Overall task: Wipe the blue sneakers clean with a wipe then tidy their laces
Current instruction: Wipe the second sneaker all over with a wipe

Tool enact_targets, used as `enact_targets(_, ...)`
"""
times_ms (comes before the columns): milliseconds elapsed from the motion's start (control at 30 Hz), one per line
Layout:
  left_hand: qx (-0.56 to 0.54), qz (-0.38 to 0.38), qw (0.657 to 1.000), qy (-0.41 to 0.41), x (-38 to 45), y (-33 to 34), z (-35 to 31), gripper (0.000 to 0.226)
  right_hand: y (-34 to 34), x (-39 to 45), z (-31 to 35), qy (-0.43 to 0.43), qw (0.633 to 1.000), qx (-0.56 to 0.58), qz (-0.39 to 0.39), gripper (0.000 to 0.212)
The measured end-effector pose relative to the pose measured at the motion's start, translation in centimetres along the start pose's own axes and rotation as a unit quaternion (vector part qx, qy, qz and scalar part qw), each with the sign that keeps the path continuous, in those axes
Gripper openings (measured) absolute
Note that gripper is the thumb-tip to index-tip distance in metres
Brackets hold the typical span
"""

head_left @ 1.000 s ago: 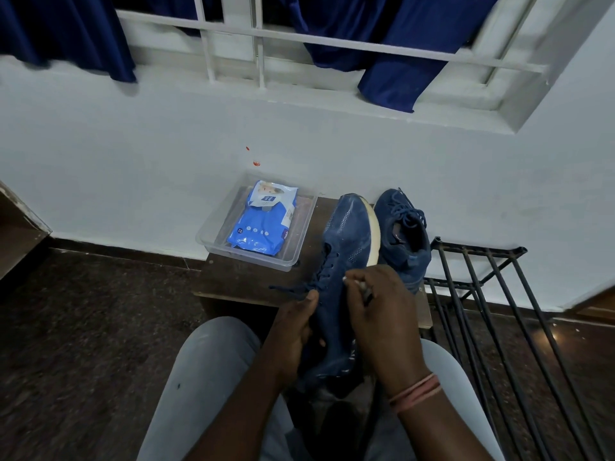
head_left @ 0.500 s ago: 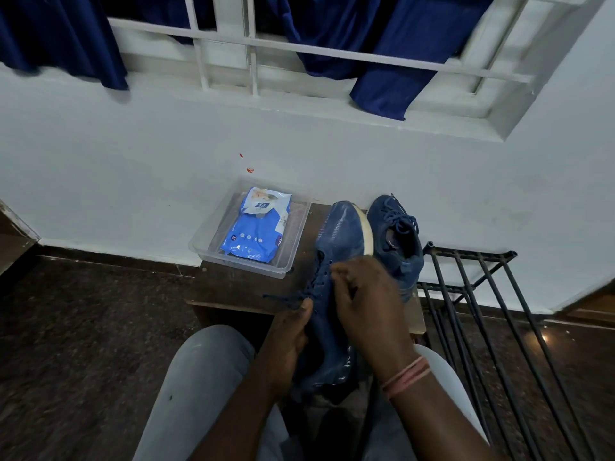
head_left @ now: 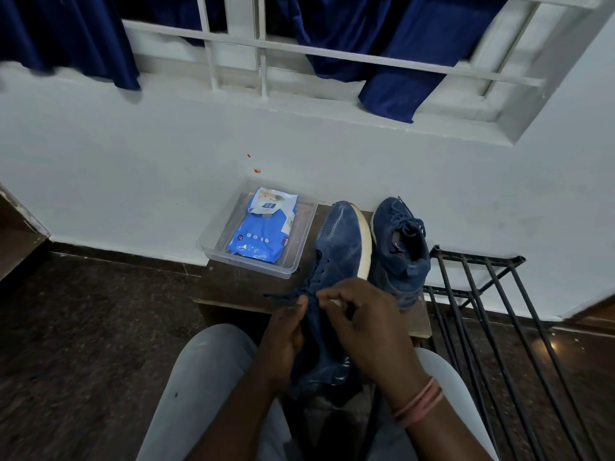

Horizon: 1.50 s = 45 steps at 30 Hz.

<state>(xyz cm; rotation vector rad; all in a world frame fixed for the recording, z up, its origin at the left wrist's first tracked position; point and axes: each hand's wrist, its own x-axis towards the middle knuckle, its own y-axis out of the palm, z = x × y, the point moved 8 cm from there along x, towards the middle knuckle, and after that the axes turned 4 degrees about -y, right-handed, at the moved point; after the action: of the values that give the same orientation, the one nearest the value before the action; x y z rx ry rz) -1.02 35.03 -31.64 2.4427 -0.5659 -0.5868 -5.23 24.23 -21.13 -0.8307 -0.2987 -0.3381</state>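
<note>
Head view: looks down over the person's grey-trousered knees at a low dark stool (head_left: 239, 287) set against a white wall.
Stool edges: the near edge runs just beyond the knees; the far edge meets the wall; a bare patch of the top lies at near left, in front of the clear tray (head_left: 213, 247).
Tray: sits at the far left of the stool and overhangs its left edge; a blue wipe packet (head_left: 259, 237) lies flat inside it.
Open room: dark speckled floor lies wide to the left of the stool; to the right a black metal rack (head_left: 482, 311) stands just beside the stool.
Held sneaker (head_left: 336, 257): tilted on its side between the knees, toe pointing far, pale sole edge turned right, heel down at the lap.
Second sneaker (head_left: 399, 251): stands on the far right of the stool, touching the held one's sole, its laces tied in a loop.
Left hand (head_left: 286, 337): wraps the held sneaker's left side from below, thumb up against the lace area, fingers hidden behind the shoe.
Right hand (head_left: 362, 321): comes over the top with its back to the camera, fingers curled, fingertips pinching near the lace (head_left: 283, 296); something pale shows between them, too blurred to name.
Lace end: one loose dark end trails out to the left above the stool's near edge.
Wrist: pinkish bands circle the right wrist.
</note>
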Motion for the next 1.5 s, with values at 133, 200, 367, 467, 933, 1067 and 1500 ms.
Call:
enact_targets(133,0.001,-0.001,1.000,-0.014,0.5,-0.3,0.8,0.040,-1.1,1.2,-0.7,0.005,1.000,-0.007,-0.020,0.011)
enact_targets(200,0.045,-0.010,0.999,-0.016,0.7,-0.6,1.4,0.049,-2.0,2.5,-0.8,-0.003,0.998,-0.040,-0.048,0.009)
enact_targets(367,0.140,-0.022,0.990,-0.009,0.8,-1.3,1.6,0.045,-1.4,3.6,-0.2,-0.054,0.994,-0.088,-0.030,0.010)
enact_targets(467,0.126,-0.014,0.992,-0.001,1.3,-1.6,1.9,0.044,-0.7,2.0,0.9,-0.077,0.995,-0.056,0.028,0.013)
enact_targets(933,0.114,-0.049,0.992,-0.011,1.1,-1.9,1.8,0.063,-0.5,1.6,1.4,-0.090,0.992,-0.058,0.068,0.014)
enact_targets(1067,0.115,-0.051,0.992,-0.011,1.1,-1.6,2.3,0.067,-2.0,3.7,-0.5,-0.072,0.991,-0.109,0.008,0.013)
enact_targets(1500,0.094,-0.048,0.994,-0.006,1.0,-1.3,1.7,0.074,-1.0,4.1,0.4,-0.081,0.990,-0.112,0.030,0.012)
